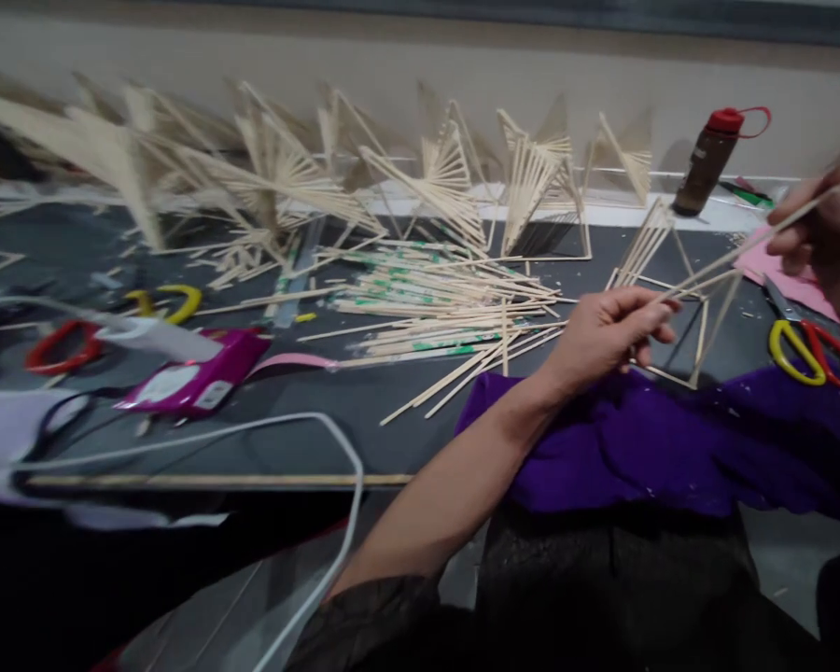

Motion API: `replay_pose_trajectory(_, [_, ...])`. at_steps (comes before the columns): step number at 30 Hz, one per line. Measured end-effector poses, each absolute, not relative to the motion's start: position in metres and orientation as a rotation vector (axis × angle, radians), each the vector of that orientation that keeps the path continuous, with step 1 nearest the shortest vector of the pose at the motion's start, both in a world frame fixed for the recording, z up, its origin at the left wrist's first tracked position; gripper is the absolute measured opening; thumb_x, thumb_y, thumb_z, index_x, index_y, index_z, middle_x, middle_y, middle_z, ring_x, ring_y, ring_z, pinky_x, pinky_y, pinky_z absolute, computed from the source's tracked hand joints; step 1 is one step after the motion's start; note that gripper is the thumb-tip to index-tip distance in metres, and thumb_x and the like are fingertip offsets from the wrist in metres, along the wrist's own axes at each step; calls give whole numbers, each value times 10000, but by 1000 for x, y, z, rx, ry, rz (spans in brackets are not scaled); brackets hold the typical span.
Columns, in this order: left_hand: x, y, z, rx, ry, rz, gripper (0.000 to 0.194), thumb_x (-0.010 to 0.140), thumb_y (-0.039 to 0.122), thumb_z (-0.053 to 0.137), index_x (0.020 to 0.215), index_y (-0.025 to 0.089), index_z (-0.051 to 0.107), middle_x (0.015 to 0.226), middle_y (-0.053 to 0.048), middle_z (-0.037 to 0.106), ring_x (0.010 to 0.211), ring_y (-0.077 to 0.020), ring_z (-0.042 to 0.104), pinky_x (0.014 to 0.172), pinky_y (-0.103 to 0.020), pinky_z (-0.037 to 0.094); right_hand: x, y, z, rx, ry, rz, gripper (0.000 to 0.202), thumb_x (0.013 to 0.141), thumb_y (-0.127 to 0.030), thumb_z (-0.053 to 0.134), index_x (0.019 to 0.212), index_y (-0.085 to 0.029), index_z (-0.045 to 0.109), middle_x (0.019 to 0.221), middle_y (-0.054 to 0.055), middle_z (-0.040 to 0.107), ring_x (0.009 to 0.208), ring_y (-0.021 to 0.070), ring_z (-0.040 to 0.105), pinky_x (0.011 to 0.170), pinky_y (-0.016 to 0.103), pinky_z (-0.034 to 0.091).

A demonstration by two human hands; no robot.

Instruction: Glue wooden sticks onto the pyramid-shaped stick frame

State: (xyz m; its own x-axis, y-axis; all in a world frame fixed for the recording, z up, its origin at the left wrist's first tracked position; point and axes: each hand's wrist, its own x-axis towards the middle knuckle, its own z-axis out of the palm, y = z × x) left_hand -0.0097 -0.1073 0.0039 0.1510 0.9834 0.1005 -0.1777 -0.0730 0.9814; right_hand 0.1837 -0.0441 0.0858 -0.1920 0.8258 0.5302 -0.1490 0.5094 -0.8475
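Note:
My left hand pinches the lower end of a thin wooden stick over the table's near side. The stick slants up to the right, where my right hand, blurred and partly cut off by the frame edge, has its fingers closed on the other end. Just behind my left hand stands a small frame of joined sticks. A purple cloth lies beneath my left wrist. Left of that hand, a pile of loose sticks with green-printed wrappers spreads over the dark table.
Several twisted stick structures line the wall. A dark bottle with a red cap stands at the back right, above yellow and red scissors and pink material. To the left are a magenta packet and a white cable.

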Motion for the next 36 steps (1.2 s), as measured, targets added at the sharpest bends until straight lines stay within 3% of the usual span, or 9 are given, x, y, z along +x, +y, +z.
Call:
replay_pose_trajectory(2, [-15,-103,5,1152,971,1353,251,812,316,672,1019,182,723,773,-29,738,482,-61,568,406,-168,380,181,-40,87,-521,-1529,987,111,676,-143,727,733,-187,643,750,52,735,553,155,669,398,242,436])
replay_pose_trajectory(7, [-28,-94,11,1057,1046,1444,229,662,292,795,833,151,737,647,-22,711,510,-88,607,406,-160,422,180,-11,92,-551,-1555,1050,162,695,-241,768,779,-261,632,754,9,737,564,134,645,391,223,425])
replay_pose_trajectory(12, [-33,-90,13,932,1045,1387,267,554,242,841,767,144,714,655,-13,715,504,-85,606,400,-154,436,169,12,88,-550,-1566,1169,167,706,-209,728,817,-233,605,725,-6,726,549,110,647,384,185,414])
replay_pose_trajectory(19, [-36,-84,8,880,1115,1264,244,557,217,817,747,131,689,619,-13,694,466,-80,576,373,-153,418,158,23,76,-502,-1584,1287,211,708,-234,763,834,-192,599,729,16,739,566,115,687,385,156,449])
replay_pose_trajectory(24, [-38,-84,4,878,1177,1197,190,595,224,787,713,129,672,600,-14,683,450,-75,567,375,-154,422,161,19,71,-554,-1531,1263,206,810,-330,735,860,-155,638,721,21,724,557,90,681,405,146,469])
replay_pose_trajectory(29, [-37,-82,-5,917,1240,1140,151,618,219,765,702,135,672,572,3,660,415,-66,543,356,-154,408,163,27,59,-676,-1484,1311,164,740,-192,751,854,-155,638,675,-18,686,516,77,650,372,143,419])
replay_pose_trajectory(36, [-40,-79,-7,872,1283,1129,160,641,238,758,728,134,672,582,-7,666,413,-71,547,355,-157,398,161,32,47,-835,-1620,1324,199,724,-310,807,732,-186,651,651,17,652,527,95,623,397,185,447])
